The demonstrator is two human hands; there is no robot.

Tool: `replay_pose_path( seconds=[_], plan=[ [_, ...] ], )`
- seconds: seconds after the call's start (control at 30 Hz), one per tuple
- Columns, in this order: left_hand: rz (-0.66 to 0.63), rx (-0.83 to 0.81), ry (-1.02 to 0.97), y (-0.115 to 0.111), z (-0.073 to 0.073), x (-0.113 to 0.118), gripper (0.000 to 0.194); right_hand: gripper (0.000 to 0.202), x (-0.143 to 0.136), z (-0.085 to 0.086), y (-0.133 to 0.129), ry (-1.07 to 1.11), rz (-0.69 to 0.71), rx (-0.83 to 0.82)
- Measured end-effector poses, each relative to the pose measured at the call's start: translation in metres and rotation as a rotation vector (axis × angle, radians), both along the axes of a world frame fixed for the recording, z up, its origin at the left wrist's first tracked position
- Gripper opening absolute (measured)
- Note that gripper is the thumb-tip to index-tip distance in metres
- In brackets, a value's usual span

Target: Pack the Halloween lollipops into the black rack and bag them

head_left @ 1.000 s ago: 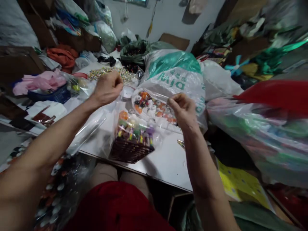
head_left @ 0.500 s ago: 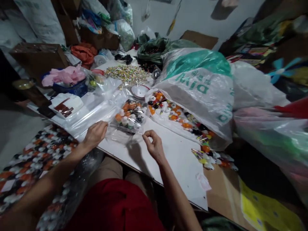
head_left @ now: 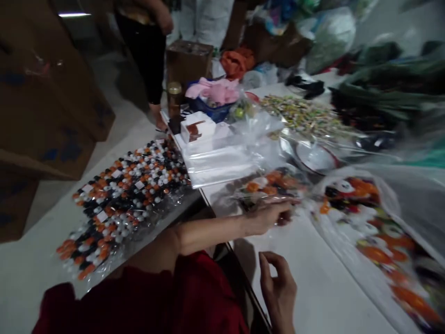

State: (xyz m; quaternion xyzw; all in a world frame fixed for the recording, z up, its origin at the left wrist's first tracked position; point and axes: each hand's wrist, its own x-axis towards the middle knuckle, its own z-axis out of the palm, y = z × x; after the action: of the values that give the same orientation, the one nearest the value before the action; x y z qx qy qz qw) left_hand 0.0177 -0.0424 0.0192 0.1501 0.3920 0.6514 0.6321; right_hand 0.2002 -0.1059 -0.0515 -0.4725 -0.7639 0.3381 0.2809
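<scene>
Apparently filled, cannot tell if sealed: clear bag [head_left: 269, 184] of orange-headed toys [head_left: 252, 187], near front edge of table [head_left: 323, 269]. Has left hand [head_left: 273, 216] at bag, grip unclear; right hand [head_left: 281, 280] empty, loosely wide, by same edge. Seemingly unpacked: loose toys [head_left: 373, 254] in white sack [head_left: 390, 197].

Can see pink cloth [head_left: 219, 89] heaped in a blue basket [head_left: 220, 113], with a lidded jar [head_left: 174, 101] to its left, and crumpled orange fabric [head_left: 238, 63] behind.

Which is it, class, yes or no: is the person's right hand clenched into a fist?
No, the right hand is loosely curved, leaving a visible opening.
</scene>
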Motion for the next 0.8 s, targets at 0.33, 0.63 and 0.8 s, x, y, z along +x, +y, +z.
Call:
replay_pose_path(
  seconds=[0.33,0.63,0.8],
  plan=[
    [0.277,-0.137,0.668,-0.269,0.143,-0.159,0.033,0.057,-0.068,-0.027,0.033,-0.100,0.174,-0.180],
    [0.621,-0.557,0.895,-0.418,0.020,-0.245,0.040,0.042,-0.180,-0.038,0.023,0.026,0.653,0.107],
    [0.897,-0.536,1.058,-0.395,-0.041,-0.336,0.047,0.050,-0.152,-0.053,0.027,-0.128,0.521,0.143]
  ],
)
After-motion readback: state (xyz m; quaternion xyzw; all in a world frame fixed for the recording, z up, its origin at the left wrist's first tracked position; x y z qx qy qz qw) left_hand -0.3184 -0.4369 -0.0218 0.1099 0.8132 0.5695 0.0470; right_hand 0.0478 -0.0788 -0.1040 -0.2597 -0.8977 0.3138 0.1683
